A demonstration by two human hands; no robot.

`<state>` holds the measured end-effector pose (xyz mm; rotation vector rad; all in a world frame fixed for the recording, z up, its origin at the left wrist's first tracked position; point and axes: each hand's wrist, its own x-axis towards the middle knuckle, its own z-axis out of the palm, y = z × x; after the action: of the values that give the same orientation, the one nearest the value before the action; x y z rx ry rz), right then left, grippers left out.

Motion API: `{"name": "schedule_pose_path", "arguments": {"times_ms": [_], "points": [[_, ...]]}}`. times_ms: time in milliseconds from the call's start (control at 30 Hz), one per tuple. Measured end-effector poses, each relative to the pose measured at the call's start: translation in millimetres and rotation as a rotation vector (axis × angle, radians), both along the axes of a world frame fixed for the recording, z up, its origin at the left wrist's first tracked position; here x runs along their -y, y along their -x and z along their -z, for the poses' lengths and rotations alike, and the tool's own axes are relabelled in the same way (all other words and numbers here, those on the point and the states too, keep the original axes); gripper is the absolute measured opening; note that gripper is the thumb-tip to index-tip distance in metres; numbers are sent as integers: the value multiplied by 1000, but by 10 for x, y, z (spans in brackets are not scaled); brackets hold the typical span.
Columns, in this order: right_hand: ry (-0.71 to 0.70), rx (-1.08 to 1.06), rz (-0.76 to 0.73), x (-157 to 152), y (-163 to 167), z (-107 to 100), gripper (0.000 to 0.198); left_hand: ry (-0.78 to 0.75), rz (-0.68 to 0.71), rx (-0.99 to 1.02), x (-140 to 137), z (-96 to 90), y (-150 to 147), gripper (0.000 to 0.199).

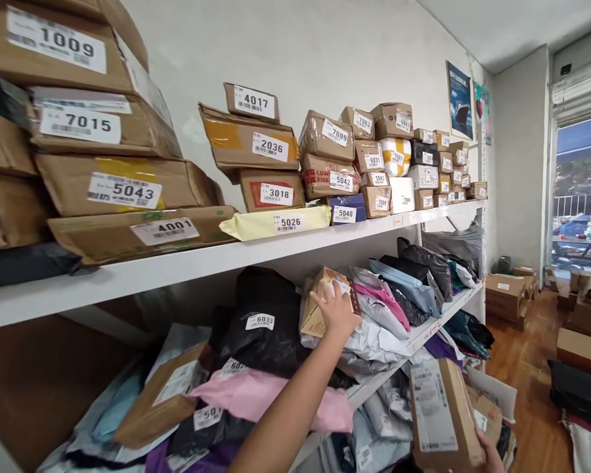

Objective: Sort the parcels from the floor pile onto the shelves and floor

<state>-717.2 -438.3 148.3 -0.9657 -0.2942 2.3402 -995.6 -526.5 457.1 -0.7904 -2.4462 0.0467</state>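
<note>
A: Left hand (337, 309) is up on the middle shelf (438, 322), fingers spread flat against a small cardboard box (320, 302), not closed around it.

B: And the box is tilted, leaning among grey and pink mailer bags (379, 302).

A: Right hand (490, 453), low at the frame's corner, grips a brown labelled parcel (443, 414) from below, held upright.

B: Just left of the small box, a black bag marked 6033 (261, 328), with a pink mailer (270, 394) beneath it.

A: Above, the top shelf (226, 256) carries numbered cartons; a yellow envelope 5026 (276, 222) lies at its edge. More boxes (507, 295) sit on the wooden floor, well apart.
</note>
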Motion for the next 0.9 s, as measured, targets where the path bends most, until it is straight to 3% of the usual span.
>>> {"name": "schedule_pose_path", "arguments": {"times_ms": [167,333,433,600,700,800,900], "points": [[-189,-406,-265,14,495,-557,56,-384,3,16,133,15,70,66],[-313,-557,-426,-113,904,-1306,53,-480,105,-40,200,-77,232,40],[-266,-615,-520,-227,1307,-1816,59,-533,108,-130,279,-88,391,34],[-114,-544,-649,-328,2223,-2576,77,-561,102,-152,316,120,598,40],[-104,-358,-467,-344,2698,-2704,71,-502,88,-173,279,181,590,39],[-165,-276,-250,-326,3000,-2575,62,-439,94,-196,301,160,551,44],[-280,-356,-189,-305,3188,-2390,61,-359,155,-227,390,173,553,48]]}}
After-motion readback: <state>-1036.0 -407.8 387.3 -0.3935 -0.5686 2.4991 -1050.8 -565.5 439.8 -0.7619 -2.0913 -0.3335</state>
